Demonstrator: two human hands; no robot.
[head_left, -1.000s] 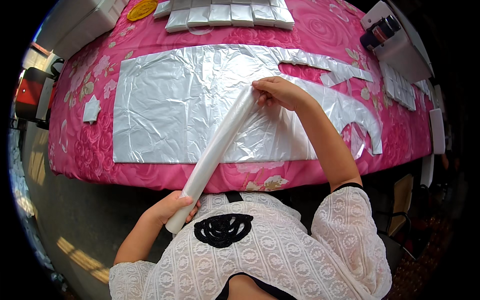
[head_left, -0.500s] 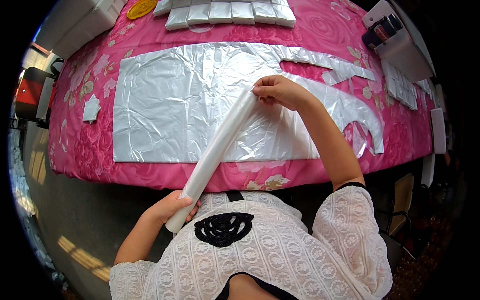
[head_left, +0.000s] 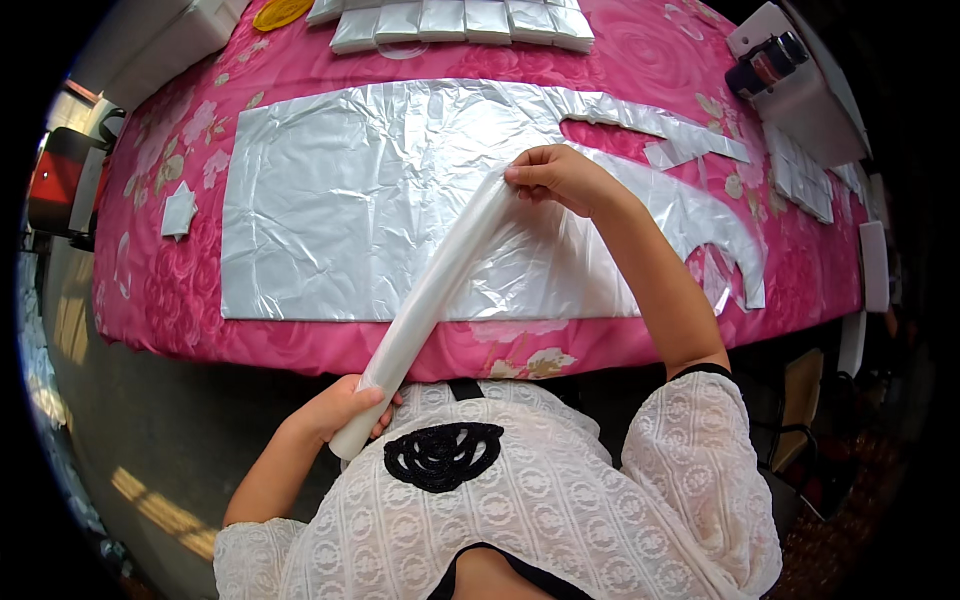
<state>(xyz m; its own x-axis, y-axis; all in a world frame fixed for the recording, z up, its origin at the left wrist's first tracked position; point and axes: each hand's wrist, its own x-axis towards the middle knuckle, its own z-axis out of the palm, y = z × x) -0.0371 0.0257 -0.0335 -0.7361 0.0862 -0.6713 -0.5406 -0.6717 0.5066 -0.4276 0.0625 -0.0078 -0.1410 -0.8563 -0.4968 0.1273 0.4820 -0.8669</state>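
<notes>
A long, narrow roll of whitish plastic film (head_left: pixel 435 285) runs slantwise from near my body up over the table. My left hand (head_left: pixel 355 408) is wrapped round its lower end, close to my waist. At the upper end, my right hand (head_left: pixel 548 180) pinches the film between thumb and fingers. Beneath the roll and the right hand lies a shiny, creased sheet of plastic (head_left: pixel 300 210), spread flat. Its right side has curved cut-outs and strap-like strips. Part of the sheet is hidden by the roll and my right forearm.
A pink flowered cloth (head_left: pixel 170 310) covers the table. Stacked silvery packets (head_left: pixel 450 22) stand at the far edge beside a yellow round item (head_left: pixel 282 13). One small packet (head_left: pixel 179 213) lies left. At right are a white foam box (head_left: pixel 800 100), a dark bottle (head_left: pixel 768 62) and more packets (head_left: pixel 800 175).
Both hands keep their hold on the roll and have barely moved. The view has shifted very slightly.
</notes>
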